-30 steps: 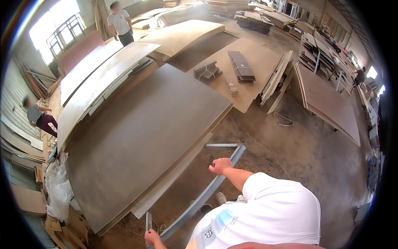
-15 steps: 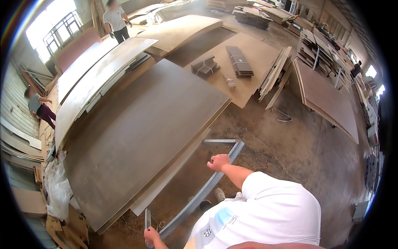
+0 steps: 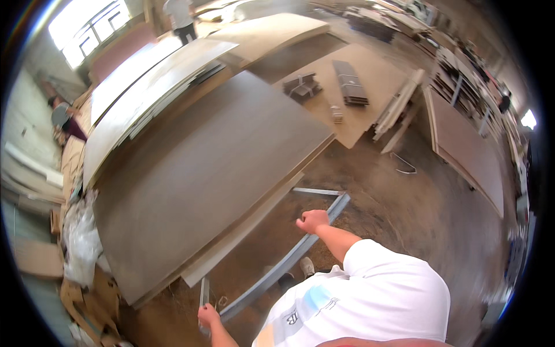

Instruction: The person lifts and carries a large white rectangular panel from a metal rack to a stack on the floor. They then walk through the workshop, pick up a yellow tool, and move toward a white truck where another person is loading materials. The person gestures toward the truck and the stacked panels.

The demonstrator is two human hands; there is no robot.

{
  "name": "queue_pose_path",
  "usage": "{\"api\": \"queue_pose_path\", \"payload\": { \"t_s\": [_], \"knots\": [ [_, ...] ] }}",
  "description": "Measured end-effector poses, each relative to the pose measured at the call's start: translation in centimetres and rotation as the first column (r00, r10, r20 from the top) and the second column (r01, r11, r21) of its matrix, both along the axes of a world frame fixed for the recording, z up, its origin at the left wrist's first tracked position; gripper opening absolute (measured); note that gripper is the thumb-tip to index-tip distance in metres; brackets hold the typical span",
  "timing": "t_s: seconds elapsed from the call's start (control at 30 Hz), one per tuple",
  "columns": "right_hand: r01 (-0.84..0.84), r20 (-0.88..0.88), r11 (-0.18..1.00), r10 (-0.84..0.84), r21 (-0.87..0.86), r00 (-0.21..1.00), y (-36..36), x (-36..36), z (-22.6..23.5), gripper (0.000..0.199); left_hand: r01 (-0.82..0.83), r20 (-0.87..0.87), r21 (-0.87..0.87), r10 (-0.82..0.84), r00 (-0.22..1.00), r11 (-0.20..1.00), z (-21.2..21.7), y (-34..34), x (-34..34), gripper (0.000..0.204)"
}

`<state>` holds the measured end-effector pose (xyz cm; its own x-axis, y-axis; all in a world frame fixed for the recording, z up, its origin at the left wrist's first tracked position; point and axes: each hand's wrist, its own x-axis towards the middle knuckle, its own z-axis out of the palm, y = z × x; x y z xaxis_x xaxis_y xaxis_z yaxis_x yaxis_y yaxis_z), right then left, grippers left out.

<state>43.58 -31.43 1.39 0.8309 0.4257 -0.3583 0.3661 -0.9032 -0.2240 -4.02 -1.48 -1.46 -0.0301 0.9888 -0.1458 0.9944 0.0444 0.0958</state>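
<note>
The left hand [image 3: 208, 316] is curled around the near side bar of a grey metal frame [image 3: 287, 261], which sits in front of the wearer's white T-shirt [image 3: 370, 295]. The right hand [image 3: 314, 221] has its fingers bent inward beside the frame's long bar, its wrist crossing over; whether it grips anything, I cannot tell. Just beyond the frame lies a stack of large brown panels [image 3: 214, 179], with crumpled clear plastic sheeting [image 3: 81, 248] to its left. Farther off, strapped dark bundles [image 3: 350, 87] rest on a tan board [image 3: 378, 69], and a person [image 3: 182, 17] stands behind pale panels [image 3: 165, 81].
</note>
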Motion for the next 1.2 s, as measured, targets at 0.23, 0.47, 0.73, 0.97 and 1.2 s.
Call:
{"api": "queue_pose_path", "payload": {
  "t_s": [0.23, 0.47, 0.73, 0.97, 1.2],
  "knots": [
    [0.015, 0.042, 1.000, -0.016, 0.021, 0.999, 0.3, -0.4, -0.6, 0.040, -0.014, 0.001, -0.002, 0.014, 1.000, 1.000, 0.4, 0.3, -0.3, 0.033],
    [0.013, -0.061, 0.999, -0.015, -0.036, 0.998, 1.0, -0.2, 1.0, 0.044, -0.043, -0.003, -0.018, 0.042, 0.999, 0.999, 1.1, -0.1, 0.0, 0.032],
    [0.018, 0.062, 0.999, -0.021, 0.046, 0.998, 0.0, -0.6, -0.6, 0.041, -0.040, 0.020, -0.031, 0.041, 0.999, 0.999, 1.2, 0.0, 0.6, 0.033],
    [0.006, 0.065, 0.997, -0.011, 0.078, 0.998, -0.1, -0.5, -0.5, 0.042, 0.039, 0.076, 0.028, -0.041, 0.996, 0.999, -0.7, -0.1, -1.4, 0.030],
    [0.016, 0.035, 0.997, -0.019, 0.078, 0.999, -0.9, -0.3, -0.5, 0.043, 0.123, 0.141, -0.108, -0.107, 0.984, 0.987, -0.4, 0.7, -1.1, 0.039]
  ]
}}
